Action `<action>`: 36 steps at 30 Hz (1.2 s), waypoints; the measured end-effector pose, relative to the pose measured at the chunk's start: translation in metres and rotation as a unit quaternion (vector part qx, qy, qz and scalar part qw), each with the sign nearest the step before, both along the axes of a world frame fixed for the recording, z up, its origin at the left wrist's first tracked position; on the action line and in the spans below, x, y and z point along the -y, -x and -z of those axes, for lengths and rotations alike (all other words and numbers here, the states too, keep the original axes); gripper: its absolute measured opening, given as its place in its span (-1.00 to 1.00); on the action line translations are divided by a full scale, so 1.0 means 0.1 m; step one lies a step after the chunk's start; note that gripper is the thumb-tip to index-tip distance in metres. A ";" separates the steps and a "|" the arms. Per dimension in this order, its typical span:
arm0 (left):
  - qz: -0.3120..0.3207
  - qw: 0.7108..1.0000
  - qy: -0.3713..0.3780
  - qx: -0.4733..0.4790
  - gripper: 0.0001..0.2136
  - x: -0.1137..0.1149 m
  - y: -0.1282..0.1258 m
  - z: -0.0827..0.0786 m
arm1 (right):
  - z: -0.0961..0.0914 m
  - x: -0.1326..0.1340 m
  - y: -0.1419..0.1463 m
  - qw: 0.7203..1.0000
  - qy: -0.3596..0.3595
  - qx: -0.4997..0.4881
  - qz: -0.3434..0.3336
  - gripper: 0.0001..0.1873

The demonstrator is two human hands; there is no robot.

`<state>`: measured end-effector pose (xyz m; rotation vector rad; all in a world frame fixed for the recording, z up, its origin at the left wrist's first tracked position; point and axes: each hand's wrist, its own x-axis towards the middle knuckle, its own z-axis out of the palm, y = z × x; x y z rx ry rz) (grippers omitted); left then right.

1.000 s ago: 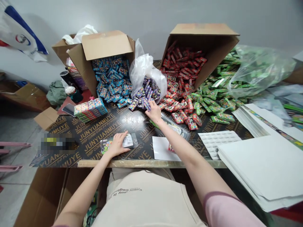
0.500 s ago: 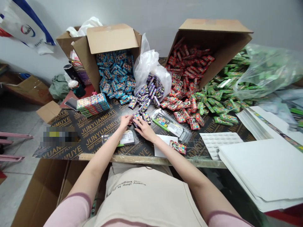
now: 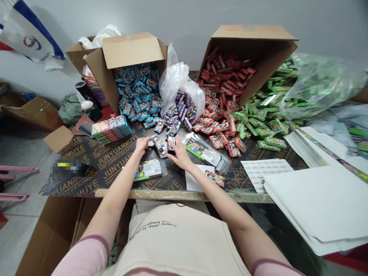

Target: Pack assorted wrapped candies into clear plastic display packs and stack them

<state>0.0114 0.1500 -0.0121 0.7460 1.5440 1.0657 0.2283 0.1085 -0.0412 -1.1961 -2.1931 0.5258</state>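
Note:
My left hand (image 3: 142, 146) is closed in a pinch just left of the small purple boxes; a pale bit shows at its fingertips, too small to name. My right hand (image 3: 181, 156) has its fingers spread, with the fingertips at a small purple box (image 3: 171, 142) that they partly cover. Between the hands lies another purple box (image 3: 158, 142), its patterned face up. Below my left hand rests a clear printed pouch (image 3: 149, 168) with a white label. A second printed pouch (image 3: 205, 152) lies right of my right hand.
Cartons of blue packets (image 3: 139, 90) and red packets (image 3: 230, 82) stand behind, with a bag of purple boxes (image 3: 184, 105) between. Green packets (image 3: 273, 99) spill at right. White sheets (image 3: 310, 203) overhang the front edge. A stack of boxes (image 3: 110, 130) stands left.
My hands have moved apart: the left has shifted left, and the right has opened its fingers and moved slightly right. The purple boxes between them now show more.

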 end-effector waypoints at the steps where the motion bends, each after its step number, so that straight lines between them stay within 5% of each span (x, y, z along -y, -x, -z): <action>1: 0.015 1.000 -0.001 0.010 -0.80 0.05 0.05 -0.04 | -0.06 -0.01 -0.02 1.000 0.004 0.002 -0.001 -0.13; 4: 0.082 0.995 0.008 0.047 -0.77 0.25 0.08 -0.15 | -0.24 0.02 -0.05 0.996 0.019 -0.029 -0.081 0.16; 7: 0.142 0.987 0.017 0.077 -0.70 0.47 0.01 -0.22 | -0.37 0.12 0.00 0.982 0.029 -0.090 -0.163 0.09; 13: 0.174 0.981 0.009 0.089 -0.62 0.74 -0.09 -0.24 | -0.48 0.30 0.05 0.970 -0.003 -0.102 -0.221 -0.01; 18: 0.171 0.982 0.008 0.082 -0.62 0.82 -0.11 -0.17 | -0.46 0.40 0.06 0.972 0.020 -0.106 -0.210 -0.03; 21: 0.187 0.982 -0.029 -0.005 -0.62 0.89 -0.04 -0.13 | -0.38 0.43 0.04 0.975 0.032 -0.145 -0.165 -0.08; 23: 0.228 0.956 -0.106 -0.153 -0.52 0.96 0.07 -0.10 | -0.29 0.42 -0.02 0.980 0.029 -0.147 -0.133 -0.10; 27: 0.364 0.808 -0.200 -0.418 -0.05 1.15 0.31 0.03 | -0.10 0.41 -0.16 0.991 0.011 -0.094 -0.096 -0.16; 29: 0.399 0.765 -0.190 -0.468 0.02 1.23 0.35 0.10 | -0.03 0.42 -0.20 0.994 0.004 -0.060 -0.088 -0.20; 36: 0.380 0.778 -0.231 -0.443 0.06 1.30 0.29 0.14 | 0.01 0.52 -0.18 0.991 0.049 -0.034 -0.120 -0.16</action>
